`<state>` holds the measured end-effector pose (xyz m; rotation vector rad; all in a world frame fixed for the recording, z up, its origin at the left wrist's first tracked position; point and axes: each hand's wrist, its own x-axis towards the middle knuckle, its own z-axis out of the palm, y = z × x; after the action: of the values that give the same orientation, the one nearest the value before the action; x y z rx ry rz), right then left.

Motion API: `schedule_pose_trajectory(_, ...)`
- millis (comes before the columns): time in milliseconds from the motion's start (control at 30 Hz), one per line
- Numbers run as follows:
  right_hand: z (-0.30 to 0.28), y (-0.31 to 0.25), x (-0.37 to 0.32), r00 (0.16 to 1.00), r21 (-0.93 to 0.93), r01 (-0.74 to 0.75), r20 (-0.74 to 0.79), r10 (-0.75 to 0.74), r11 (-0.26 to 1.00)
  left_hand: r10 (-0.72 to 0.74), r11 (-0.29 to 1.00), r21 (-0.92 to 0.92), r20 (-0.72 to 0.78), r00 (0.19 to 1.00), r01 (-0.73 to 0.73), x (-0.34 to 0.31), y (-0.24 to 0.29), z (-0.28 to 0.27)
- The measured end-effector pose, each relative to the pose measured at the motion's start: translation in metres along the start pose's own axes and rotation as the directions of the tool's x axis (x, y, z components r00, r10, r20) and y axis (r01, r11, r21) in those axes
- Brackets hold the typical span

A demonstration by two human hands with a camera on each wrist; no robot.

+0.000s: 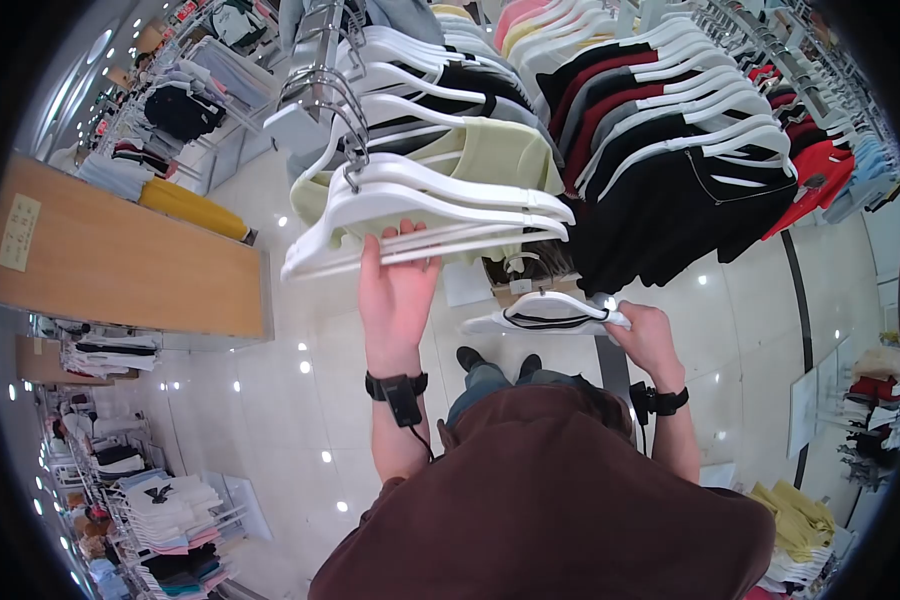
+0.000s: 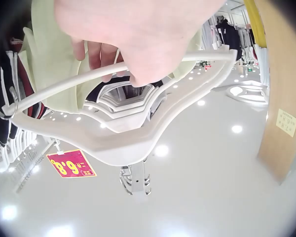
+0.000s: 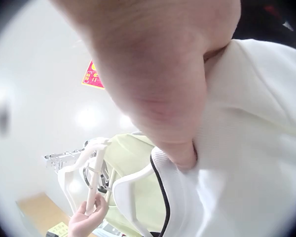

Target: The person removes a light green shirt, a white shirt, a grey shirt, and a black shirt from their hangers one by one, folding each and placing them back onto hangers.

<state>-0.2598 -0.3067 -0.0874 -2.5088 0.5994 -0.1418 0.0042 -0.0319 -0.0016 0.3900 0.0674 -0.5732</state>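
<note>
My left hand (image 1: 398,295) holds the lower bar of a white hanger (image 1: 430,205) at the front end of the rack, with the fingers passing behind the bar. That hanger carries no garment, and another bare one hangs close behind it. A pale green top (image 1: 510,155) hangs just beyond them. Lower and to the right, my right hand (image 1: 648,343) pinches the shoulder of a white garment (image 3: 256,103) with a black neckline trim. This garment is on a white hanger (image 1: 548,300), in front of my body. The right fingertips are partly hidden in the cloth.
Black, grey and dark red tops (image 1: 690,200) fill the rack to the right. Under the rails stands a box (image 1: 535,275) with hangers. A wooden panel (image 1: 130,250) is on the left, and a red price sign (image 2: 71,164) hangs from the rack.
</note>
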Motion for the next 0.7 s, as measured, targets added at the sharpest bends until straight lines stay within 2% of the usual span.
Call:
schedule_pose_trajectory(100,0.006,0.016,-0.003,0.998,-0.053,-0.063,-0.003,0.063,0.997,0.003,1.0,-0.029,-0.049,0.999,-0.005,-0.021,-0.004,0.005)
schedule_pose_trajectory(167,0.006,0.019,-0.003,0.997,-0.049,-0.07,-0.032,0.068,0.996,-0.024,0.997,-0.068,0.007,1.0,0.024,-0.032,-0.003,0.002)
schedule_pose_trajectory(233,0.006,0.017,0.001,0.996,-0.045,-0.067,-0.058,0.064,0.997,0.001,0.998,-0.056,-0.012,1.0,-0.002,-0.041,-0.002,0.007)
schedule_pose_trajectory(300,0.003,0.014,0.009,0.984,-0.046,-0.12,-0.138,0.113,0.992,-0.019,0.999,-0.044,0.094,0.995,0.023,-0.041,-0.001,0.001)
schedule_pose_trajectory(367,-0.005,0.003,0.018,0.97,0.042,-0.131,-0.199,0.137,0.99,0.022,1.0,0.0,0.08,0.997,-0.022,-0.043,-0.001,0.005)
schedule_pose_trajectory(467,-0.011,-0.005,0.035,0.961,0.106,-0.055,-0.265,0.081,0.993,-0.03,0.999,0.031,0.064,0.997,0.028,-0.039,0.002,0.003)
schedule_pose_trajectory(533,-0.027,-0.023,0.047,0.963,0.291,-0.09,-0.218,0.158,0.952,-0.03,0.999,0.036,0.06,0.998,0.028,-0.035,0.002,-0.001)
schedule_pose_trajectory(567,-0.034,-0.031,0.055,0.962,0.289,-0.078,-0.228,0.148,0.954,-0.041,0.998,0.039,0.04,0.998,0.04,-0.033,0.003,-0.001)
schedule_pose_trajectory(633,-0.048,-0.05,0.072,0.961,0.355,0.079,-0.274,0.023,0.932,-0.044,0.999,0.033,0.05,0.998,0.042,-0.031,0.006,-0.004)
schedule_pose_trajectory(700,-0.063,-0.075,0.09,0.959,0.334,0.127,-0.283,-0.029,0.934,-0.086,0.996,0.019,0.13,0.988,0.084,-0.028,0.01,-0.013)
